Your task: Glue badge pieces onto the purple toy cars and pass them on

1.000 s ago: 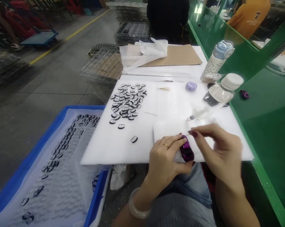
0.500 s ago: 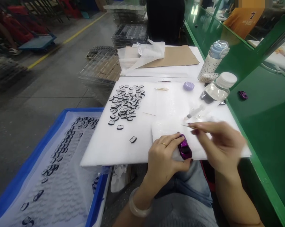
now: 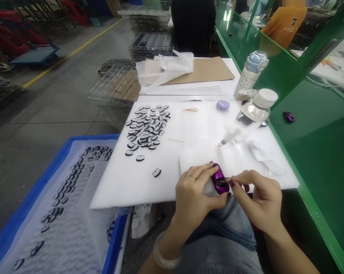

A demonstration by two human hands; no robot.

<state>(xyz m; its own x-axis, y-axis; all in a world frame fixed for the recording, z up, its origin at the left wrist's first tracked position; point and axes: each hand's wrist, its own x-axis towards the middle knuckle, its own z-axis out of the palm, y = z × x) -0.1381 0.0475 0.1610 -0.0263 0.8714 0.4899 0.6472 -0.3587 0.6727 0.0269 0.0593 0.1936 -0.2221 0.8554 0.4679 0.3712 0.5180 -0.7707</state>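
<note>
A shiny purple toy car point(image 3: 217, 173) is gripped near the front edge of the white foam sheet point(image 3: 120, 190). Fingers of my left hand point(image 3: 193, 190) lie over its far end, and the thumb presses its near end. My right hand point(image 3: 259, 196) pinches a thin toothpick point(image 3: 223, 181), whose tip is at the car's dark window area. Whether the tip touches the car, I cannot tell. Left of my hands lies a single small black-edged part point(image 3: 156, 173), and beyond it a spread of similar parts point(image 3: 146, 133).
A syringe point(image 3: 230, 137), clear bottle point(image 3: 253, 110), speckled flask point(image 3: 249, 72) and lilac case point(image 3: 223, 105) stand or lie at the right. Loose toothpicks point(image 3: 191, 110) lie mid-table. A blue-rimmed tray point(image 3: 57, 163) of parts sits lower left. Another purple car point(image 3: 289, 117) rests on the green surface.
My right hand has come down and left, bringing the toothpick from above the sheet to the toy car. My left hand still holds the car. The whole view has shifted slightly.
</note>
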